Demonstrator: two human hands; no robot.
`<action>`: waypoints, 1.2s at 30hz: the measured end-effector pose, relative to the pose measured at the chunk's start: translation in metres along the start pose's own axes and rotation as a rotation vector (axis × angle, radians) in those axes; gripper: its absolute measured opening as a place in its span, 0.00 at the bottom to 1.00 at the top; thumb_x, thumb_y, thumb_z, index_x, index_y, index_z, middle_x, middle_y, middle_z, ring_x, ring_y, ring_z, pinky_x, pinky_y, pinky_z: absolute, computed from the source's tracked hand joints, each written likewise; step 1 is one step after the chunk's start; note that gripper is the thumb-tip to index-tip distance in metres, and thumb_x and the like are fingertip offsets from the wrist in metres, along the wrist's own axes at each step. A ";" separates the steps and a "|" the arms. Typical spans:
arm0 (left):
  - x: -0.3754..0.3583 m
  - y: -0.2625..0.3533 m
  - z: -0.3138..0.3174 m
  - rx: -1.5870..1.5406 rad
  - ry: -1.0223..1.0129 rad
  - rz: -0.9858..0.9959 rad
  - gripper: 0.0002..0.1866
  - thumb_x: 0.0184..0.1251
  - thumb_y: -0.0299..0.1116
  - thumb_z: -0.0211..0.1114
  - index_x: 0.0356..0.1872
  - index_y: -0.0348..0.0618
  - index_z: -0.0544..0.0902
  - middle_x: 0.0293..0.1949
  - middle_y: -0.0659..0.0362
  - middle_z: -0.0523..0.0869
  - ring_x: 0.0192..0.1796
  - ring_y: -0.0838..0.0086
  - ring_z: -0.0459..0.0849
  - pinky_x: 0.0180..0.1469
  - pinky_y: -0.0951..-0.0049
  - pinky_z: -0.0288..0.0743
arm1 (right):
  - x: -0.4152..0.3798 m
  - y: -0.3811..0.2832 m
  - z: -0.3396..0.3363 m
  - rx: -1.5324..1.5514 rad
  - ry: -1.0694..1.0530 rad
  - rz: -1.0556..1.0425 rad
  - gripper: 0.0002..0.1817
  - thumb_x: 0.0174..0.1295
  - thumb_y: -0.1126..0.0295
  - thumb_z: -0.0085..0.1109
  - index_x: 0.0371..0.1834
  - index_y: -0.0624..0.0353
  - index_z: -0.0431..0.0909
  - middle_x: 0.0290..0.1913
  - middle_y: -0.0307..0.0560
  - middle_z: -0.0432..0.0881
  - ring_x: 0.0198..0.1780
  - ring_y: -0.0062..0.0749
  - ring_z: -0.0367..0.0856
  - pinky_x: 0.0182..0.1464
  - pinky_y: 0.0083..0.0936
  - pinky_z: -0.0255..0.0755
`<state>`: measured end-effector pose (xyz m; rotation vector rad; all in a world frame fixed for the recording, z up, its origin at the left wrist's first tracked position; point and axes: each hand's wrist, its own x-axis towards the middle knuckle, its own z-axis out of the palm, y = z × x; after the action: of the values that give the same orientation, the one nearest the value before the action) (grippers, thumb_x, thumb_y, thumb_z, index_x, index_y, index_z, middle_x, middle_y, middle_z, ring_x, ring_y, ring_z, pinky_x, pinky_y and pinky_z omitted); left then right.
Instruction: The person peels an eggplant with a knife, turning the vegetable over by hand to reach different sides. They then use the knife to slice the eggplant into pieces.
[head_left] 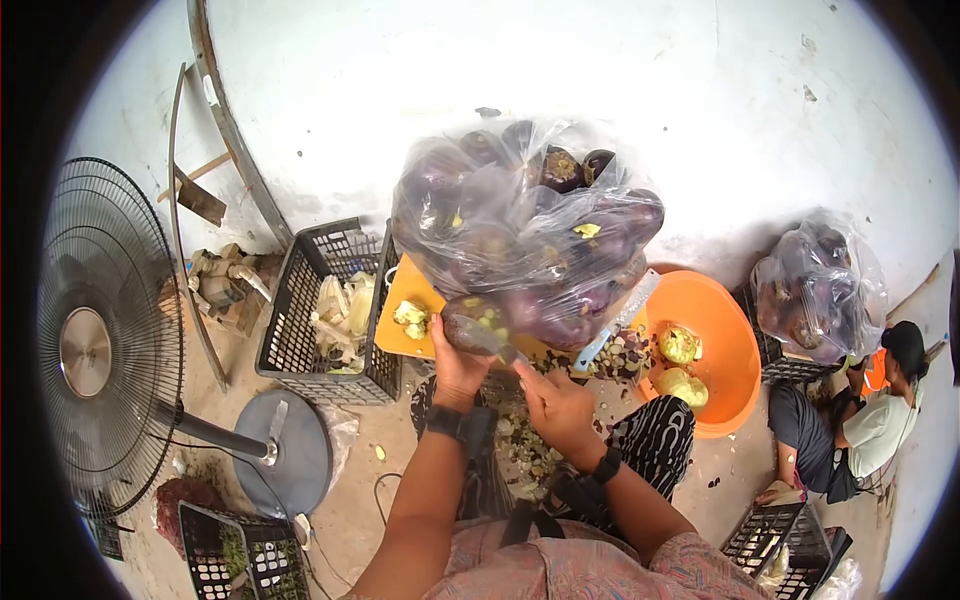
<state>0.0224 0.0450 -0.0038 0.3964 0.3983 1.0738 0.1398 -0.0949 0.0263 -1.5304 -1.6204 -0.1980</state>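
Observation:
My left hand is wrapped round a dark, partly peeled eggplant with pale green patches. My right hand grips a knife by its handle, and the blurred blade lies against the eggplant. Beside my left hand, a pale peeled piece sits on an orange board. Just beyond both hands rests a large clear plastic bag full of dark purple eggplants. A second knife with a light blue handle leans by the bag, among dark peelings.
An orange basin at right holds pale peeled pieces. Another bag of eggplants stands beyond it, near a seated person. Left are a black crate with pale scraps and a standing fan. Peelings litter the floor between my knees.

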 end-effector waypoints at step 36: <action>0.000 -0.002 0.001 -0.098 -0.046 0.020 0.34 0.68 0.65 0.46 0.59 0.45 0.73 0.54 0.58 0.81 0.55 0.65 0.80 0.58 0.61 0.74 | -0.004 -0.006 0.009 -0.024 0.036 0.021 0.18 0.59 0.68 0.62 0.54 0.40 0.82 0.21 0.40 0.71 0.19 0.35 0.73 0.20 0.31 0.66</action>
<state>0.0246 0.0443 -0.0038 0.3377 0.3002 1.0969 0.1302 -0.0934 0.0205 -1.5525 -1.5785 -0.2332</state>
